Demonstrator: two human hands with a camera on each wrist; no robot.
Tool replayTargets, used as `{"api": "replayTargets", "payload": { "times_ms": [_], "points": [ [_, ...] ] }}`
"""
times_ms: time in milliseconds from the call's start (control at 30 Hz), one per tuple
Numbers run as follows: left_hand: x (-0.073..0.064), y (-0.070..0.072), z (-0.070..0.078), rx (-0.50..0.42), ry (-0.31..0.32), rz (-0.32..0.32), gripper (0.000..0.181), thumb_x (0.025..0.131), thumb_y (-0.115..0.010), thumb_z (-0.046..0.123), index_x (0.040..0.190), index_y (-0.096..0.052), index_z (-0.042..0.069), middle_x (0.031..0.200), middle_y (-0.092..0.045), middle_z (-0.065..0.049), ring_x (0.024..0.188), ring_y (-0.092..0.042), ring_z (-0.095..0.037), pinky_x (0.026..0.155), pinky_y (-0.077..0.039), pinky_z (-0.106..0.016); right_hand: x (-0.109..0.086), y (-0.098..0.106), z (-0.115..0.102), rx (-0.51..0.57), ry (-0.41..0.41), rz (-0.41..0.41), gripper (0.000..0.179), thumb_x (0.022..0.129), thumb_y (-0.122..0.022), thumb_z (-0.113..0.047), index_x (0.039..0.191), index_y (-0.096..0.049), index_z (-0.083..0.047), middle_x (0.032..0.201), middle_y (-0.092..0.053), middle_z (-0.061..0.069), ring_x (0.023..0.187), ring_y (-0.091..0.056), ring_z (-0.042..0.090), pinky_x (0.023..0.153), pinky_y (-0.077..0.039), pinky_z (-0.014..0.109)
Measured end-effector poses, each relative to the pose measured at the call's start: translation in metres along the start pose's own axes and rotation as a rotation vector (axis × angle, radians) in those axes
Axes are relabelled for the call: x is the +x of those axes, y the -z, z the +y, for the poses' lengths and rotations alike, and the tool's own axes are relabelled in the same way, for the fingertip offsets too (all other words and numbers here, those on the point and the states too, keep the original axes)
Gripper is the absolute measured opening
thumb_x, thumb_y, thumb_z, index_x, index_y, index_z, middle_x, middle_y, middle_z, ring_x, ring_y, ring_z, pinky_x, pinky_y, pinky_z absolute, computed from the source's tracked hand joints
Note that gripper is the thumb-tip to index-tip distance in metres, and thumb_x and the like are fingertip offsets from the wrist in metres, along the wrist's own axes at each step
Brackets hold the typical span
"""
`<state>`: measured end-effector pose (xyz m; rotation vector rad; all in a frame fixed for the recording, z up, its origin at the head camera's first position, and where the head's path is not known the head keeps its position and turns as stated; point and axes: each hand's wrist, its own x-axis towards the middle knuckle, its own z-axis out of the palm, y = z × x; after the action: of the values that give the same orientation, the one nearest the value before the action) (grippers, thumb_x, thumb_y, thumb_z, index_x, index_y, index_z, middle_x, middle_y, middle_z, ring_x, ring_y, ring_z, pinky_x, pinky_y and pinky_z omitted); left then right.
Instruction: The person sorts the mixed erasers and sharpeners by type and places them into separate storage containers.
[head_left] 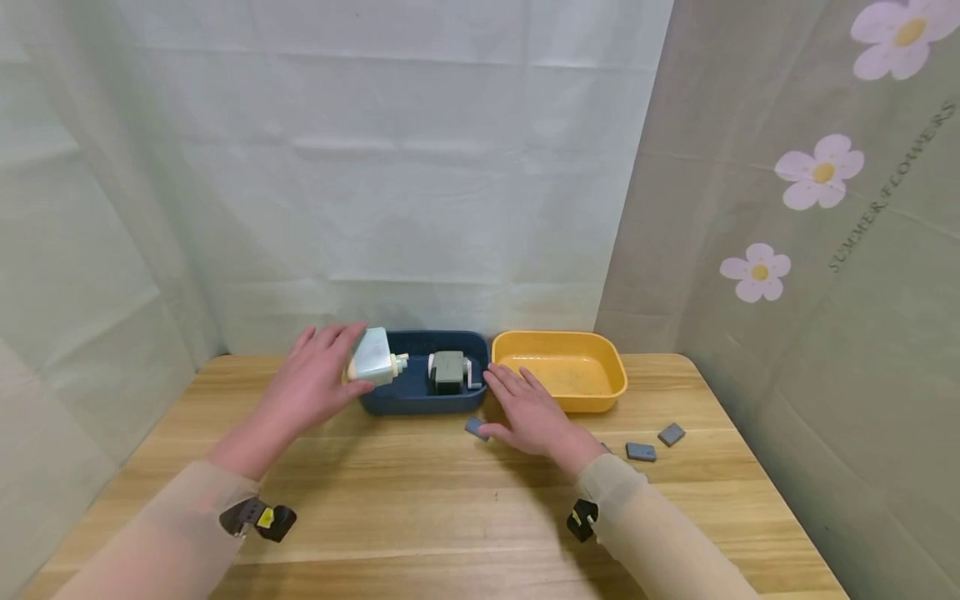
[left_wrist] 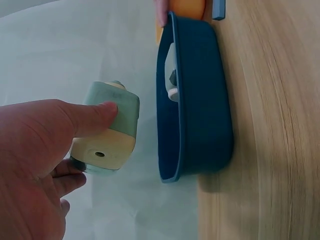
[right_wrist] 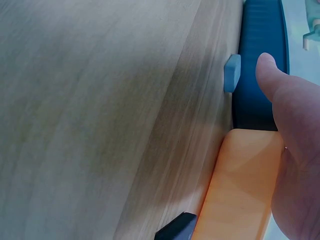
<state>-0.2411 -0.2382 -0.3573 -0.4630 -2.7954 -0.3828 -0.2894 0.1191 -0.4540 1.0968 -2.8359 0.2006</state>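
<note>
My left hand (head_left: 318, 375) holds a pale green and cream pencil sharpener (head_left: 372, 357) in the air by the left end of the blue bin (head_left: 423, 407). In the left wrist view, the thumb lies along one side of this sharpener (left_wrist: 114, 120), and a round hole shows in its cream face. A second pencil sharpener (head_left: 448, 372), grey with a side crank, sits inside the blue bin. My right hand (head_left: 534, 414) has its fingers extended, fingertips where the blue bin and the yellow bin (head_left: 558, 403) meet. Near its thumb is a small grey block (head_left: 477, 428).
More small grey blocks lie on the wooden table to the right, one (head_left: 641, 452) in front of the yellow bin and another (head_left: 671, 434) nearer the table's right edge. A pale curtain (head_left: 420, 192) hangs behind the bins, and a flowered one (head_left: 825, 350) on the right.
</note>
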Motion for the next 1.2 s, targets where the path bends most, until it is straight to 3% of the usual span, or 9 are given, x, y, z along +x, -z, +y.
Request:
{"api": "replayTargets", "payload": {
  "times_ms": [200, 700, 1200],
  "points": [
    [0.006, -0.004, -0.006, 0.002, 0.021, -0.011, 0.094, 0.091, -0.094, 0.025, 0.164, -0.043, -0.004, 0.154, -0.053, -0.035, 0.145, -0.047, -0.054, 0.129, -0.017, -0.071, 0.000, 0.001, -0.001, 0.003, 0.002, -0.002, 0.095, 0.107, -0.066, -0.060, 0.173, -0.032, -0.001, 0.179, -0.029, 0.018, 0.167, -0.026, 0.033, 0.135, -0.017, 0.057],
    [0.027, -0.031, -0.016, 0.009, 0.033, -0.043, 0.094, 0.092, -0.094, 0.028, 0.164, -0.043, -0.003, 0.154, -0.053, -0.035, 0.145, -0.047, -0.054, 0.130, -0.015, -0.070, 0.002, -0.005, 0.001, 0.023, 0.000, 0.006, 0.094, 0.107, -0.070, -0.056, 0.172, -0.033, 0.000, 0.179, -0.029, 0.018, 0.166, -0.027, 0.035, 0.135, -0.016, 0.057],
    [0.036, -0.041, -0.013, 0.056, 0.029, -0.100, 0.090, 0.092, -0.093, 0.029, 0.162, -0.047, -0.003, 0.152, -0.056, -0.034, 0.146, -0.048, -0.051, 0.129, -0.012, -0.073, 0.000, -0.002, 0.000, -0.004, 0.004, 0.007, 0.095, 0.107, -0.067, -0.060, 0.173, -0.032, -0.001, 0.180, -0.029, 0.017, 0.166, -0.027, 0.034, 0.135, -0.016, 0.057]
  ]
}}
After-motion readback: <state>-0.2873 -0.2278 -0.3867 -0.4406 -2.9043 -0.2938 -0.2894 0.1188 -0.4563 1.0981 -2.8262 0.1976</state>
